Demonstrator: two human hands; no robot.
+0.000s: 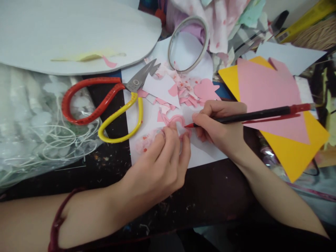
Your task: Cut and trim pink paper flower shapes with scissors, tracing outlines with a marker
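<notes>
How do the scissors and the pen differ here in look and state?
The scissors lie untouched, blades slightly parted, while the pen is held in the right hand. The scissors have one red and one yellow handle loop; the pen has a black barrel with red ends. Both show some red.

1 head view, facing down

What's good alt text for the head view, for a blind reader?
A right hand holds a black-and-red pen, its tip at a pink paper piece that the left hand steadies on a white sheet. Around them lie scissors, paper scraps and a tape roll, with pink and yellow sheets at the right.
</notes>
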